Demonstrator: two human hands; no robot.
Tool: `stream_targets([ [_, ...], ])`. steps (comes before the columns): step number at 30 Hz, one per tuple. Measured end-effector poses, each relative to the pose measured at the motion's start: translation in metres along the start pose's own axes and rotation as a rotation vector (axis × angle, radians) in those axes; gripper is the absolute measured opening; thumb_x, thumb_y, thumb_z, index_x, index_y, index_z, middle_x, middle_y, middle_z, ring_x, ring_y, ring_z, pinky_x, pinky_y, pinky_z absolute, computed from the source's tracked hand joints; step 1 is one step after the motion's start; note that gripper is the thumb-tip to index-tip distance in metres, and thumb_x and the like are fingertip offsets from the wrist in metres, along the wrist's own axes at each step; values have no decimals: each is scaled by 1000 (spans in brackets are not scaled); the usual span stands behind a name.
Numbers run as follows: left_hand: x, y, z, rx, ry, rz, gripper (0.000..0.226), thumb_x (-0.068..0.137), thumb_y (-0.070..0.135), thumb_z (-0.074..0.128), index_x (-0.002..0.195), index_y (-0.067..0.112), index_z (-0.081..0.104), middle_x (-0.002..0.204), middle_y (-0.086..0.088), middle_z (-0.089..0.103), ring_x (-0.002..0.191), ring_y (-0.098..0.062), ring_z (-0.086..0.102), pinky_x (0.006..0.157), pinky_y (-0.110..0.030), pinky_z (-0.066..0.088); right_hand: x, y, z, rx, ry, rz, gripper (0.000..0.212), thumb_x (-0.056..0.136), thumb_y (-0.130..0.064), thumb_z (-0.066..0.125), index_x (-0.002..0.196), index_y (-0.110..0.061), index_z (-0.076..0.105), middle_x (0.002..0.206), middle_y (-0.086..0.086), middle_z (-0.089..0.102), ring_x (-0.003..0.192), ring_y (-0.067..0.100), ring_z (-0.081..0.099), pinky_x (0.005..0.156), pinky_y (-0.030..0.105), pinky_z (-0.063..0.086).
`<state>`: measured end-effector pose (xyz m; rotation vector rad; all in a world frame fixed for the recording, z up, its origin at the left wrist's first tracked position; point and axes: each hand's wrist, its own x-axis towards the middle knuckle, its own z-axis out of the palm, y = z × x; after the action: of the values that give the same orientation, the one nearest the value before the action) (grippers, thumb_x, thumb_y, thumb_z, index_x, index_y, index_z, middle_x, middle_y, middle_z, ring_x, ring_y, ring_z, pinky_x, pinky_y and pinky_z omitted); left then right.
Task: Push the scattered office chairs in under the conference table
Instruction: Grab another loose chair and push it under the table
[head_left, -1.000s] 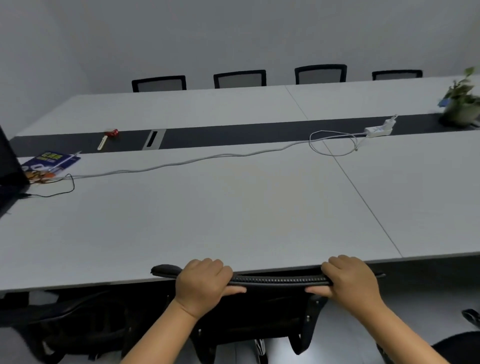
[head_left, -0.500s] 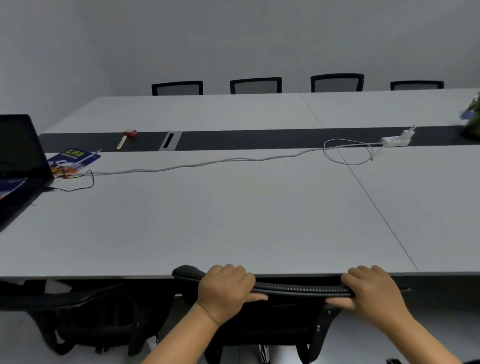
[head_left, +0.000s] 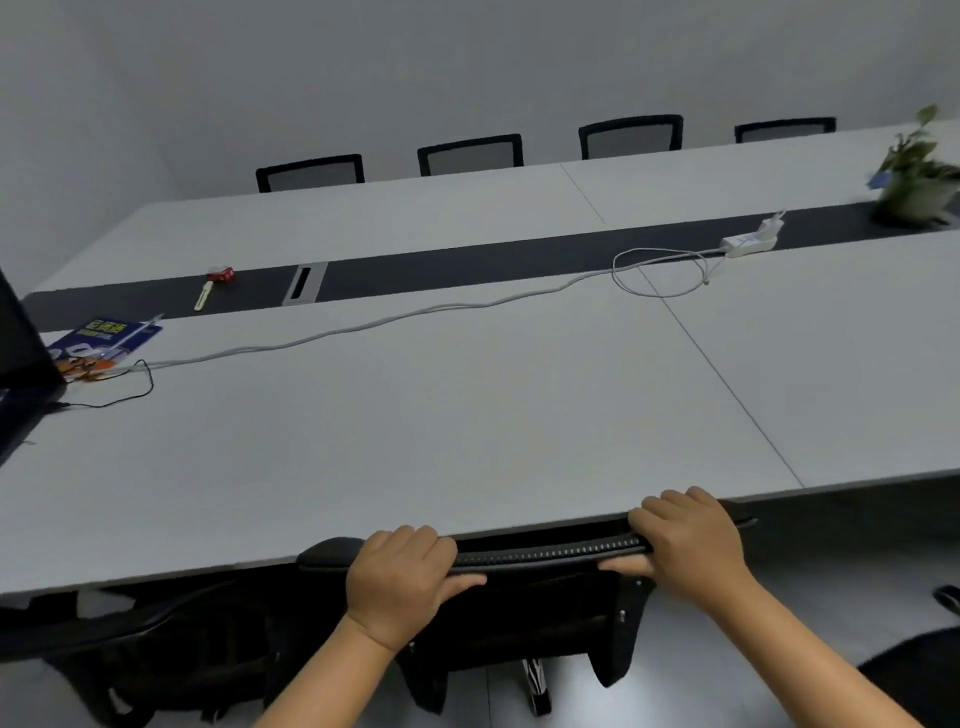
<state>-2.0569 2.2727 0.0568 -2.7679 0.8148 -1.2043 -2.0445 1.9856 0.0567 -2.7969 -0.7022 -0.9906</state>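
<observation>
Tilted since 0.5 s ago, with the view now slanting and the potted plant (head_left: 914, 176) back at the far right. Left hand (head_left: 402, 582) and right hand (head_left: 688, 545) both curled over the top rail of the black office chair (head_left: 540, 556), thumbs underneath, gripping it. Chair back up against the near edge of the conference table (head_left: 415, 441). 4 more chairs tucked along the far side.

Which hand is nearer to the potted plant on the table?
Right. The right hand grips the chair back on the side of the potted plant; the left hand grips it farther away.
</observation>
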Motion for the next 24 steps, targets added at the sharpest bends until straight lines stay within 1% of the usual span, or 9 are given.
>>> stream_targets([
  [4,7,8,-22,-157,-268,-157,72,85,70,13,53,24,58,45,11,52,41,-8,51,50,-14,19,-9,-15,-12,13,-79,205,78,80,-74,17,51,-14,56,46,-1,53,45,22,51,61,28,24],
  [8,3,35,-37,-500,-264,-190,44,79,51,42,74,17,68,75,4,68,77,-10,55,68,-22,38,-42,-55,-26,114,-37,558,63,87,-61,28,100,-11,64,105,10,67,107,22,48,95,39,34],
  [11,-2,84,-38,-769,-209,-115,51,91,44,37,80,7,71,92,-5,68,93,-11,49,88,-15,32,-86,-89,-48,338,20,816,51,83,-47,47,114,-7,57,123,8,54,117,16,40,103,20,25],
  [14,-21,149,-35,-1108,-482,-122,33,79,36,48,85,14,71,101,18,62,99,5,47,92,-2,28,-155,-122,-82,516,-24,1160,58,73,-51,44,119,-18,55,127,-19,38,121,-1,37,96,-5,16],
  [17,-56,217,-47,-1450,-932,-369,12,72,36,56,69,40,67,96,24,63,92,24,49,81,5,33,-239,-160,-124,571,-16,1481,59,61,-69,40,111,-38,50,117,-36,34,110,-26,31,93,-6,20],
  [20,-98,277,-68,-1528,-1126,-480,47,81,-4,60,73,42,64,97,-6,68,74,23,55,65,5,38,-318,-200,-174,543,69,1739,35,53,-85,49,85,-73,48,100,-55,46,103,-31,34,88,-5,29],
  [21,-110,295,-77,-1531,-1193,-486,52,80,-10,58,69,41,65,92,-3,71,71,23,56,63,5,38,-346,-216,-190,552,112,1845,27,60,-71,61,79,-79,43,95,-55,48,104,-25,39,84,-6,31],
  [23,-134,333,-97,-1514,-1315,-444,62,78,-13,58,60,45,67,75,19,72,70,22,57,61,6,39,-399,-250,-226,515,237,2024,57,71,-33,73,71,-81,42,94,-38,59,101,-4,52,79,-1,37],
  [24,-147,350,-107,-1490,-1362,-401,63,79,-12,58,58,47,68,72,26,70,72,21,58,61,6,39,-420,-267,-243,502,295,2088,57,69,-30,75,70,-79,45,94,-28,62,98,2,56,80,3,38],
])
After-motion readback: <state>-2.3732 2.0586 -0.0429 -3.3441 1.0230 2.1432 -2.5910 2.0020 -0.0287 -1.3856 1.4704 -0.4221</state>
